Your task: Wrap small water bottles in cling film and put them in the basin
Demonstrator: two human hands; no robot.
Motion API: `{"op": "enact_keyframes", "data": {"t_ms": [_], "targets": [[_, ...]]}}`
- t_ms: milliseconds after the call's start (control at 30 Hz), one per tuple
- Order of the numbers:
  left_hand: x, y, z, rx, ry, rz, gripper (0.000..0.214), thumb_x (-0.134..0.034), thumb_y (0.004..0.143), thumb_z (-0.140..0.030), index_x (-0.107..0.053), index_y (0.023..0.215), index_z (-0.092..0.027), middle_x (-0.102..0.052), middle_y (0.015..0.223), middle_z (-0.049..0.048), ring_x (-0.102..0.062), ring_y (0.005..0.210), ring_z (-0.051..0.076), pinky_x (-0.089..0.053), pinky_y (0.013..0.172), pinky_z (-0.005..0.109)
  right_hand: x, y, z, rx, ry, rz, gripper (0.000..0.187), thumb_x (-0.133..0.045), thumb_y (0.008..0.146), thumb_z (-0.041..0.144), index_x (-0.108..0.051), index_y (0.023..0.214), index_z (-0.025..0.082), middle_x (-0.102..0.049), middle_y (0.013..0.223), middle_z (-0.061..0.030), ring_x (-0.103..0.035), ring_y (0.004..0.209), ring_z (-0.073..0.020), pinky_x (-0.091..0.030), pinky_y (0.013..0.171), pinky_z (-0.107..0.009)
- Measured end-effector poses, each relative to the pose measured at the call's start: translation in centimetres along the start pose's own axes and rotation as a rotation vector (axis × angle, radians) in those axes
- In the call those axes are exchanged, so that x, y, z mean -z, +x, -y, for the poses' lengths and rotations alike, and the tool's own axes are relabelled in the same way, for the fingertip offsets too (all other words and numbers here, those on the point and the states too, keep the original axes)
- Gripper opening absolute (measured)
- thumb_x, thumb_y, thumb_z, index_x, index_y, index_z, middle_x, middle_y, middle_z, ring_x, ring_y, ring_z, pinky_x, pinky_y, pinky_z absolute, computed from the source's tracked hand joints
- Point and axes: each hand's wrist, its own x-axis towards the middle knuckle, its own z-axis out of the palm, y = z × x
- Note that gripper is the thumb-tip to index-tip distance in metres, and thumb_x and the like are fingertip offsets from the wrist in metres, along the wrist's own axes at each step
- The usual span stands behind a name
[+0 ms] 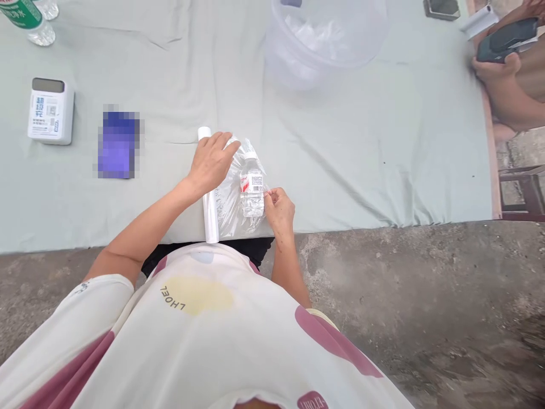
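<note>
A white roll of clear plastic bags (pixel 210 220) lies near the table's front edge, with a clear plastic bag (pixel 229 207) spread out to its right. My left hand (pixel 213 162) rests across the upper part of the roll and the bag, its fingers stretched out. On the bag's right side is a small water bottle (pixel 252 190) with a white cap and a red and white label; whether it lies on or inside the plastic I cannot tell. Close against the bottle's right side, my right hand (pixel 280 211) pinches the edge of the plastic.
A translucent tub (pixel 289 62) holding crumpled clear plastic stands at the back. Leftward are a blurred blue-purple item (pixel 119 145), a white box-shaped device (pixel 51 113) and a green-labelled bottle (pixel 41 33). At right, another person's hand (pixel 496 68) holds a dark object (pixel 506 42).
</note>
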Motion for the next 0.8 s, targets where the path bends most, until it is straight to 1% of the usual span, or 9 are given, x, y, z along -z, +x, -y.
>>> {"op": "enact_keyframes", "data": {"t_ms": [100,167,233,300,400,500,600,700,800], "targets": [[-1.4,6.6,0.3,-0.181,0.017,0.147,0.050,-0.042,0.091,-0.010,-0.061,0.133,-0.028,-0.058,0.141,0.0111,-0.052,0.129,0.028,-0.038,0.103,0.047,0.3,-0.2,-0.6,-0.032,0.036,0.036,0.025,-0.050,0.086,0.039,-0.062,0.100,0.023,-0.068,0.071,0.0011,-0.063,0.072,-0.0207,-0.044,0.076,-0.034],[-2.6,10.2,0.5,-0.290,0.017,0.296,0.044,-0.049,0.086,-0.011,-0.069,0.121,-0.027,-0.064,0.131,0.0091,-0.052,0.125,0.028,-0.037,0.102,0.044,0.5,-0.4,-1.1,-0.041,0.084,0.072,0.028,-0.055,0.082,0.038,-0.063,0.104,0.022,-0.068,0.070,0.0027,-0.065,0.072,-0.0203,-0.046,0.080,-0.035],[-3.6,12.8,0.6,-0.344,0.025,0.418,0.032,-0.058,0.079,-0.014,-0.076,0.103,-0.026,-0.067,0.120,0.0084,-0.053,0.123,0.029,-0.037,0.100,0.040,0.7,-0.7,-1.7,-0.052,0.130,0.115,0.029,-0.058,0.080,0.038,-0.063,0.103,0.022,-0.069,0.071,0.0030,-0.065,0.071,-0.0197,-0.047,0.082,-0.035],[-4.3,14.5,0.8,-0.363,0.053,0.472,0.022,-0.062,0.073,-0.017,-0.077,0.088,-0.023,-0.069,0.112,0.0091,-0.055,0.119,0.030,-0.038,0.098,0.039,0.8,-1.0,-2.1,-0.062,0.165,0.140,0.024,-0.058,0.080,0.039,-0.065,0.095,0.022,-0.069,0.073,0.0020,-0.065,0.071,-0.0190,-0.047,0.081,-0.035],[-4.6,16.1,1.1,-0.335,0.072,0.501,0.017,-0.064,0.070,-0.021,-0.077,0.081,-0.022,-0.069,0.096,0.0084,-0.059,0.107,0.029,-0.040,0.093,0.038,0.7,-1.2,-2.3,-0.058,0.191,0.139,0.021,-0.055,0.083,0.042,-0.064,0.084,0.023,-0.068,0.074,0.0016,-0.062,0.070,-0.0178,-0.048,0.077,-0.034],[-4.2,17.1,1.1,-0.282,-0.002,0.527,0.020,-0.064,0.071,-0.024,-0.077,0.086,-0.023,-0.069,0.085,0.0050,-0.062,0.099,0.027,-0.041,0.090,0.035,0.8,-1.2,-2.4,-0.051,0.195,0.136,0.023,-0.052,0.085,0.042,-0.063,0.082,0.023,-0.064,0.068,0.0030,-0.058,0.067,-0.0163,-0.046,0.074,-0.032],[-3.8,17.2,0.7,-0.254,-0.098,0.538,0.018,-0.065,0.071,-0.024,-0.077,0.085,-0.024,-0.069,0.081,0.0029,-0.064,0.094,0.025,-0.042,0.089,0.035,1.2,-1.3,-2.5,-0.029,0.215,0.182,0.020,-0.055,0.083,0.039,-0.064,0.085,0.022,-0.065,0.074,0.0021,-0.057,0.068,-0.0155,-0.045,0.071,-0.031],[-3.6,17.0,0.2,-0.228,-0.169,0.512,0.016,-0.064,0.071,-0.022,-0.077,0.081,-0.023,-0.069,0.078,0.0025,-0.066,0.093,0.025,-0.041,0.091,0.036,1.8,-2.0,-2.6,-0.002,0.181,0.254,0.019,-0.057,0.080,0.034,-0.066,0.092,0.022,-0.067,0.079,0.0016,-0.058,0.070,-0.0156,-0.044,0.070,-0.031],[-3.4,16.8,-0.1,-0.255,-0.200,0.495,0.021,-0.060,0.073,-0.022,-0.077,0.085,-0.023,-0.070,0.080,0.0032,-0.066,0.094,0.025,-0.042,0.090,0.036,2.2,-2.8,-2.6,-0.018,0.162,0.249,0.016,-0.055,0.082,0.033,-0.065,0.087,0.022,-0.068,0.080,0.0010,-0.060,0.072,-0.0164,-0.044,0.071,-0.031]]}}
